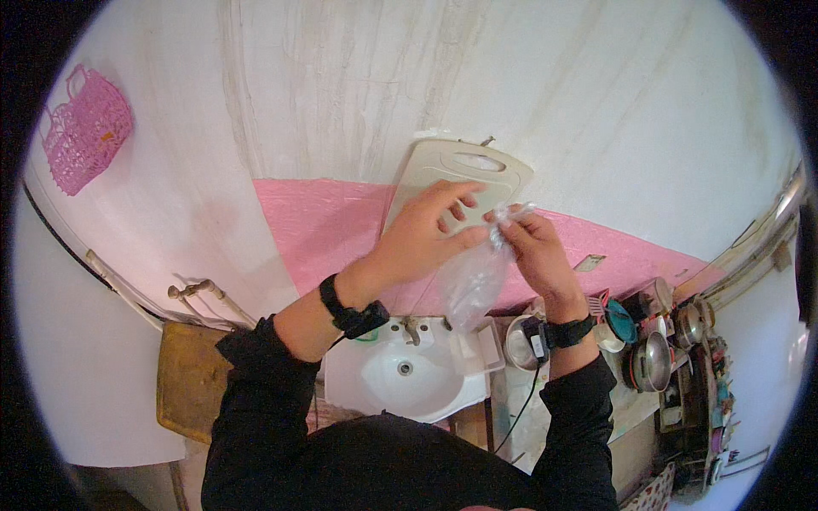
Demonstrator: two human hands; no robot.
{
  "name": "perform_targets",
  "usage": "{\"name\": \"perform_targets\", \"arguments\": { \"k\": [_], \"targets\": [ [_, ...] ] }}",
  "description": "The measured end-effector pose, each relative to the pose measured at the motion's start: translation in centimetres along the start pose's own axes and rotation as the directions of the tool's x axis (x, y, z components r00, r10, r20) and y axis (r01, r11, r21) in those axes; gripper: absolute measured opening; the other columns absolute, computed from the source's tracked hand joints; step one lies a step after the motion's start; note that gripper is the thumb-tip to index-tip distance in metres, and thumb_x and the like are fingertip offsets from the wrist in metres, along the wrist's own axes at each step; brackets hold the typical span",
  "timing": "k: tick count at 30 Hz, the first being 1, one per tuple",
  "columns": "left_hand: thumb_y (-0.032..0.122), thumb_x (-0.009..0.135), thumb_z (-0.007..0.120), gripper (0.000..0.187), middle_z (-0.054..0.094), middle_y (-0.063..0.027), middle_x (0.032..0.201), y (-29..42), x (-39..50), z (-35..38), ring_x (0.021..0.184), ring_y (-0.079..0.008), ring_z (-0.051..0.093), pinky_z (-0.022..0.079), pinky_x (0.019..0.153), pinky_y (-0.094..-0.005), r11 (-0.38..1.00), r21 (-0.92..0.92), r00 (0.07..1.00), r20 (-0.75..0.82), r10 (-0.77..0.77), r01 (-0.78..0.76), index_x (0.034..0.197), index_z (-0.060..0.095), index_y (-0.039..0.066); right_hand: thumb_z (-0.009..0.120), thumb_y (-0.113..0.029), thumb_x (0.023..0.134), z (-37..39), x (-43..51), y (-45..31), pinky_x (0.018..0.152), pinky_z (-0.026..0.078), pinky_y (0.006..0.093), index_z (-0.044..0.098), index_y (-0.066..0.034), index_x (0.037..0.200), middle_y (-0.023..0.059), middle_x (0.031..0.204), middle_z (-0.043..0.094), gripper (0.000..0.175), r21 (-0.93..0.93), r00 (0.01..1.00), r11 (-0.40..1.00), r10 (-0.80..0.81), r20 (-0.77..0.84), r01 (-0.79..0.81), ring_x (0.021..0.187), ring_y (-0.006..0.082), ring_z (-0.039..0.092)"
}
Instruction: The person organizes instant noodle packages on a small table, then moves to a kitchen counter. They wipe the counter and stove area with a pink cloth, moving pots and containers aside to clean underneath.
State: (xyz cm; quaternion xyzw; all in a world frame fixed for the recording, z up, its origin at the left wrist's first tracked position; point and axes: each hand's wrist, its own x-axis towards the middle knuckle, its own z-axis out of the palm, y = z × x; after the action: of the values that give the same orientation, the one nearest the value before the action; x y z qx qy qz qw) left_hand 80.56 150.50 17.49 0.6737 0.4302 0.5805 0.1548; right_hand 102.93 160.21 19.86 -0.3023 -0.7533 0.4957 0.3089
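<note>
My right hand (532, 237) pinches the gathered, twisted neck of a clear plastic bag (476, 281). The bag hangs down above the right part of a white sink (377, 377); what it holds, if anything, I cannot tell. My left hand (428, 223) is beside the bag's neck with its fingers apart and curved. Its thumb tip reaches the neck, though whether they touch is not clear. Behind both hands a cream plastic cutting board (434, 169) hangs upright on the wall. A black band with a small device circles each wrist.
A tap (412, 331) stands at the sink's back edge, with a white plastic tub (489, 348) at its right. Further right are a metal pot (521, 345), a pan (655, 361) and a teal bowl (620, 319). At left are a brown board (192, 380) and a pink basket (89, 131).
</note>
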Motion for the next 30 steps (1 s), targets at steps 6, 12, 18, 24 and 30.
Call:
{"name": "perform_targets", "arguments": {
  "k": [6,12,18,24,30],
  "targets": [
    [0.017,0.107,0.067,0.018,0.07,-0.0065,0.097,-1.4,0.6,1.6,0.09,-0.0153,0.069,0.056,0.08,-0.0305,0.982,-0.177,0.994,-0.072,-0.085,0.071,0.116,0.066,0.001,0.059,-0.024,0.112,-0.1,-2.7,1.4,0.099,0.052,0.0334,0.072,0.0013,0.135,0.0072,0.115,0.077,0.036,0.022,0.993,0.995,-0.095,0.069,0.094,0.108,0.0154,0.067],
    [0.018,0.112,0.059,0.019,0.066,-0.0043,0.088,-1.8,1.0,1.4,0.08,-0.0113,0.065,0.054,0.073,-0.0302,0.901,-0.393,0.975,-0.045,-0.218,0.183,0.11,0.06,0.0,0.064,-0.021,0.109,-0.9,-3.2,3.1,0.096,0.052,0.034,0.074,0.0002,0.132,0.0065,0.108,0.076,0.033,0.247,0.989,0.969,0.02,-0.146,0.017,0.103,0.0158,0.066],
    [0.02,0.113,0.058,0.019,0.064,-0.0034,0.084,-0.7,1.3,2.6,0.073,-0.0115,0.062,0.053,0.066,-0.0318,0.92,-0.322,0.972,0.005,-0.237,0.226,0.111,0.059,0.001,0.073,-0.018,0.103,-1.3,-4.0,2.2,0.082,0.052,0.0301,0.076,0.0006,0.113,0.0012,0.096,0.073,0.022,0.056,0.979,0.986,-0.146,-0.144,0.155,0.088,0.011,0.063],
    [0.022,0.112,0.058,0.021,0.067,-0.0037,0.095,-1.0,0.5,5.1,0.084,-0.0112,0.063,0.053,0.076,-0.0302,0.899,-0.36,0.968,0.123,-0.22,0.25,0.119,0.062,0.003,0.07,-0.015,0.105,0.0,-4.0,1.4,0.07,0.053,0.028,0.071,0.0011,0.101,0.0031,0.086,0.071,0.016,-0.042,0.994,0.993,-0.108,0.02,0.108,0.075,0.0106,0.064],
    [0.02,0.11,0.062,0.026,0.07,-0.005,0.11,-0.5,-0.9,6.7,0.107,-0.0118,0.066,0.053,0.093,-0.0291,0.737,-0.613,0.959,0.158,-0.237,0.283,0.129,0.066,0.003,0.071,-0.009,0.102,1.2,-3.6,2.7,0.071,0.055,0.029,0.064,0.001,0.103,0.0056,0.086,0.071,0.012,0.049,0.99,0.993,-0.102,-0.092,0.107,0.078,0.0121,0.069]
  ]
}}
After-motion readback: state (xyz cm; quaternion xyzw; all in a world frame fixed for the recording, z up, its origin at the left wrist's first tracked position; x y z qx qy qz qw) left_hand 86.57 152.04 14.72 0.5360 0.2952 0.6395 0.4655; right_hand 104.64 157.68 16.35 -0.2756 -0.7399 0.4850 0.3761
